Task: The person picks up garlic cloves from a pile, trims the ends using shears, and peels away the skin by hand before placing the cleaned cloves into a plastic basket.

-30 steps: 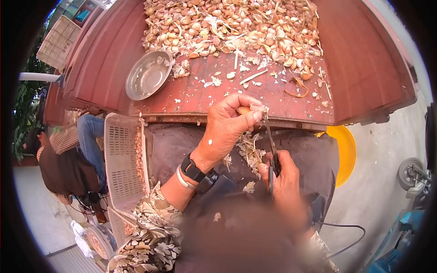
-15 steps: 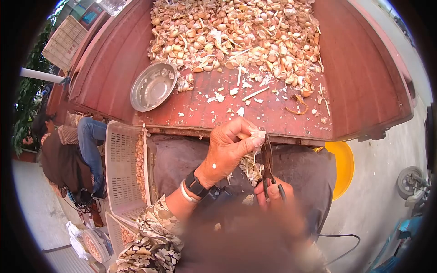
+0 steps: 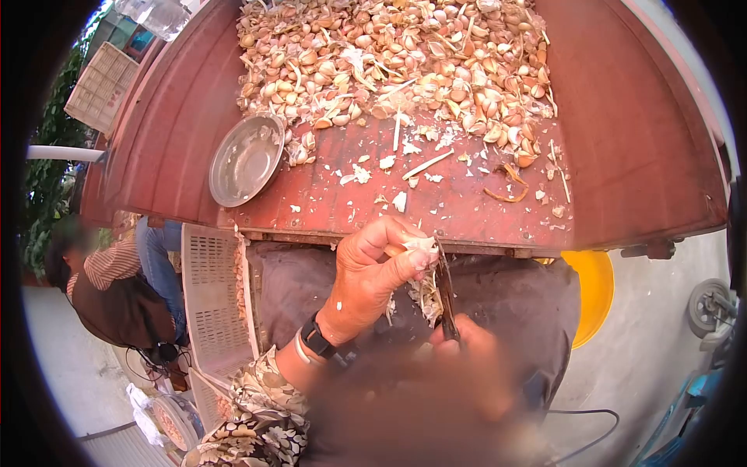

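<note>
My left hand, closed, pinches a pale garlic clove between thumb and fingertips. In my right hand is a pair of dark scissors, blades pointing up against the right side of the clove. Part of the right hand is blurred, and the scissor handles are mostly hidden. Bits of dry garlic skin lie on the dark cloth over my lap, below the hands. Beyond them, a large heap of garlic cloves covers the far part of the red cart bed.
A metal bowl sits on the cart bed's left side. Left of my lap stands a plastic crate holding cloves. A yellow basin is at the right. Another person sits at the far left. Skin scraps and stems litter the bed.
The scissor blades, a little apart before, now look closed together beside the clove. Both hands have shifted slightly left in the picture, and the whole view has moved a little.
</note>
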{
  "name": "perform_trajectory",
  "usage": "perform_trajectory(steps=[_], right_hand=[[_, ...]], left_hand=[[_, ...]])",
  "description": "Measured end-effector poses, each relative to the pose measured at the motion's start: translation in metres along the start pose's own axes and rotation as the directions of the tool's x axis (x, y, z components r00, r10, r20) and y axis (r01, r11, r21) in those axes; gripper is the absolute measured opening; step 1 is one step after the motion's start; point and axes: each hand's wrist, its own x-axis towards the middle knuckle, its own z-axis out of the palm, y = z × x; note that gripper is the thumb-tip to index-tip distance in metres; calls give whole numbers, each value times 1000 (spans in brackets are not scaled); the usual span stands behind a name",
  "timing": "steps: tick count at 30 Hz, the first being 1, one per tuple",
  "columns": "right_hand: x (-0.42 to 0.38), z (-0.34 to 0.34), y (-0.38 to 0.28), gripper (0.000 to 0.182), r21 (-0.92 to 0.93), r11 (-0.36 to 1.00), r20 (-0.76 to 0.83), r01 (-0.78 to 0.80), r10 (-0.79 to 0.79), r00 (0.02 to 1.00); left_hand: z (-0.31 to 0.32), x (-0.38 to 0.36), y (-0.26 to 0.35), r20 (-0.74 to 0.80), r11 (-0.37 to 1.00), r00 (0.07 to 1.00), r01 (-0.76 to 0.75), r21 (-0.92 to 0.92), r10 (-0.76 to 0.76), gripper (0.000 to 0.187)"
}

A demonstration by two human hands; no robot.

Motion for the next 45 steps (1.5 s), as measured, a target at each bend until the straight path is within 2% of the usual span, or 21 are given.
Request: perform_trajectory(steps=[5,6,8,9,10,11,13,15,16,18,19,20,22,24,27,32,36,38,39,40,45], right_hand=[[0,-6,-3,62,318,943,50,-97,86,995],[1,-6,-4,62,340,939,4,-58,60,998],[-1,-4,3,62,366,931,-50,-12,33,998],[0,-3,7,61,341,940,-41,11,4,999],[0,-1,10,61,313,949,-30,30,-22,999],[1,-1,11,60,294,955,-21,45,-40,999],[3,0,11,59,266,962,-8,67,-67,998],[5,2,11,58,256,964,-15,65,-63,998],[6,3,12,58,256,965,-13,53,-52,999],[8,5,13,57,239,969,-13,56,-55,998],[7,5,14,56,222,973,-18,65,-63,998],[7,4,15,55,214,974,-31,72,-67,997],[5,4,17,53,210,974,-66,80,-68,996],[3,4,17,49,237,969,-99,69,-46,994],[2,3,8,41,306,952,-97,13,17,995],[5,-1,3,34,308,951,-67,5,17,998],[5,-2,7,32,250,968,-126,39,-7,992],[6,1,3,30,259,966,-193,20,32,981],[6,2,2,29,265,964,-223,6,55,973],[8,3,3,31,121,991,-269,53,-19,963],[7,6,-1,34,-483,858,-319,174,-358,878]], left_hand=[[-17,-20,23,-13,997,999,-45,-70,45,10],[-29,-31,36,-104,989,988,-124,-85,115,11],[-80,-58,66,-268,925,918,-202,322,293,5],[-104,-74,81,-378,781,858,-41,624,348,15],[-151,-96,91,-298,365,887,162,917,353,29],[-156,-104,95,-231,21,867,247,969,442,32],[-154,-106,102,-24,-599,845,399,694,535,39],[-136,-85,98,-131,26,853,137,990,506,39],[-120,-63,92,-191,378,875,10,926,445,38],[-83,-11,76,-57,492,941,-122,862,334,39],[-90,21,51,31,427,928,-200,882,371,42],[-98,51,28,132,69,873,-185,980,469,45],[-96,108,14,-118,-32,910,142,989,398,37],[-100,137,6,-173,-168,906,254,953,387,27],[-98,145,0,-92,-37,927,113,993,364,16],[-72,119,1,234,112,901,-292,950,364,13],[-68,109,2,159,298,892,-302,905,423,12],[-49,93,11,0,764,967,-201,613,254,12],[-40,81,16,-43,914,990,-107,391,135,12],[-33,70,21,-41,952,999,11,306,2,14],[-17,23,8,103,989,995,-9,145,-6,22]])
